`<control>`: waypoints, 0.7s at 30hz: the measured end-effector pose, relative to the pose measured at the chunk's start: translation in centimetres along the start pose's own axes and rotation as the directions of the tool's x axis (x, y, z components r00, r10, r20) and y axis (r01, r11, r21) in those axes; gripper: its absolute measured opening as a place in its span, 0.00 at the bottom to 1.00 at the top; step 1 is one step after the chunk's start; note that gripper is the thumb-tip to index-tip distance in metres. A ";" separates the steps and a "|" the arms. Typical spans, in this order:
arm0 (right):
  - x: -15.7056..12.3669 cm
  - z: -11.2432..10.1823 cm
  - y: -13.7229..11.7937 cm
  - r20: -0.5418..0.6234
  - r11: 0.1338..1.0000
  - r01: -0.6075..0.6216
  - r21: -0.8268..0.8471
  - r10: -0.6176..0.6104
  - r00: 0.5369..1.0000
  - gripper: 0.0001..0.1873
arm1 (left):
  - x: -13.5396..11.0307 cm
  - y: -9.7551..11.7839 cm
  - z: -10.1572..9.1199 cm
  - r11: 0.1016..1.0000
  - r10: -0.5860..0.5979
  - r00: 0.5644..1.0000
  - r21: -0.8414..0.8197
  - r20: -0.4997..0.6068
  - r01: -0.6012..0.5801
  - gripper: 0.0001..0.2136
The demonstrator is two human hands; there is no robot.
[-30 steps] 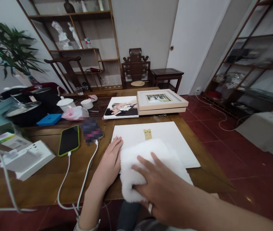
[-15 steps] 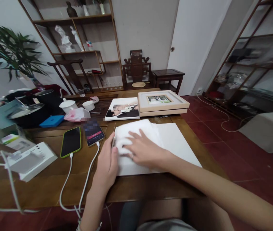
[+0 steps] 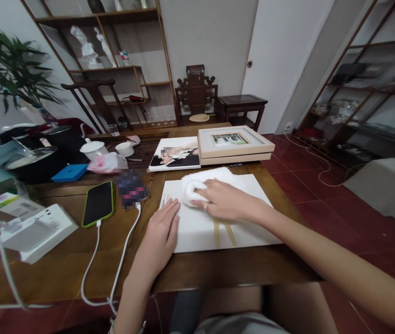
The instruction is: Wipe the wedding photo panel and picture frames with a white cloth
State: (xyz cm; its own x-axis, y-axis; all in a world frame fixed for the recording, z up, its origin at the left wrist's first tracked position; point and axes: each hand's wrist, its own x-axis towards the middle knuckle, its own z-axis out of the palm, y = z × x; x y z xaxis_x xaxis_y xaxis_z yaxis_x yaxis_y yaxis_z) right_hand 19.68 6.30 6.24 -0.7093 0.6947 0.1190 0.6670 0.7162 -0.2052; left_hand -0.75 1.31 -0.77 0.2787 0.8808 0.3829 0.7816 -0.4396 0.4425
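A flat white board lies near the front edge of the wooden table, with two tan strips showing on its surface and small print at its left edge. My right hand grips a bunched white cloth on the board, fingers curled into its folds. Spread over the board's left edge, my left hand rests with its fingers stretched out and holds nothing.
Behind the board lie a photo panel and stacked pale wooden picture frames. To the left are a green-cased phone and a second phone, both on white cables, plus a white power strip. A blue box sits farther back.
My right hand has gathered the cloth, which lay spread flat, and moved right and up with it. The tan strips are now uncovered. My left hand has turned flatter onto the board.
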 end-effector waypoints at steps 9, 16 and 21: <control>6.1 1.5 -1.0 -0.015 1.000 0.012 0.028 -0.012 1.000 0.17 | 0.2 0.0 -0.5 0.998 0.012 1.000 0.057 0.023 -0.013 0.19; 0.4 -0.1 2.9 -0.027 0.985 -0.171 0.021 0.171 0.985 0.19 | 0.1 0.0 -0.4 1.000 0.015 1.000 0.025 0.028 -0.016 0.19; -4.5 -0.5 6.4 -0.057 0.936 -0.351 0.015 0.351 0.935 0.19 | 0.1 0.0 -0.3 1.000 0.014 1.000 0.018 0.012 -0.015 0.18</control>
State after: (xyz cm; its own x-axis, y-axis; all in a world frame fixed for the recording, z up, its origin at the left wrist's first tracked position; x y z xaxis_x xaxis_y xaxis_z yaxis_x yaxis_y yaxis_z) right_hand 27.23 7.78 4.89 -0.4159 0.9045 0.0947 0.8700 0.4261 -0.2483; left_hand -0.84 1.34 -0.51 0.2963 0.8764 0.3796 0.7874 -0.4491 0.4222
